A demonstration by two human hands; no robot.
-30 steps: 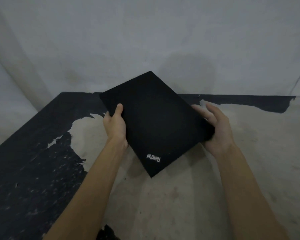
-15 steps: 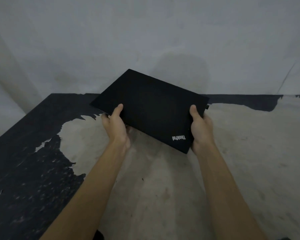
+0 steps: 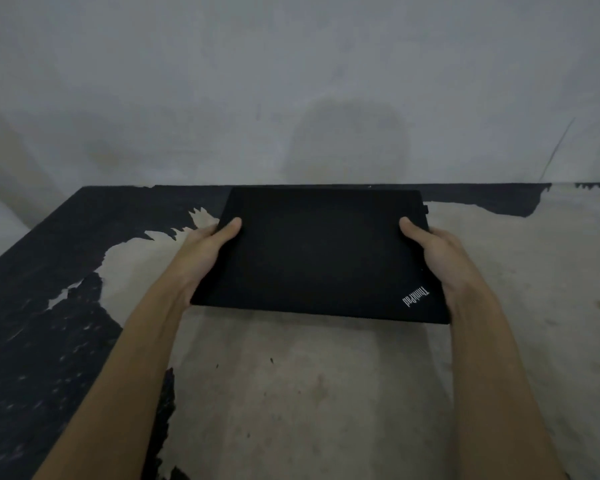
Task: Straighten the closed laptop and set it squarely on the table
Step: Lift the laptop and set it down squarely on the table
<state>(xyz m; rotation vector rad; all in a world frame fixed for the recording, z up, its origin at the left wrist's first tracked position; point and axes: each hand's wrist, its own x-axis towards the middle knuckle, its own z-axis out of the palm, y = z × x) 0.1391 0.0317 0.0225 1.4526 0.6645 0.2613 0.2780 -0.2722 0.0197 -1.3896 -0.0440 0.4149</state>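
A closed black laptop (image 3: 321,254) with a ThinkPad logo at its near right corner lies with its long edges parallel to the table's far edge, over the middle rear of the worn table (image 3: 309,393). My left hand (image 3: 201,251) grips its left short edge, thumb on the lid. My right hand (image 3: 437,251) grips the right short edge the same way. I cannot tell whether the laptop rests on the surface or hovers just above it.
The tabletop is pale where its black coating has peeled, with black patches at the left (image 3: 42,323) and along the far edge. A bare grey wall (image 3: 291,98) rises right behind the table. The table's left edge runs diagonally at the far left.
The laptop has turned from a diagonal, tilted pose to level and parallel with the table's far edge. Both hands shifted to the short edges and lowered it toward the table.
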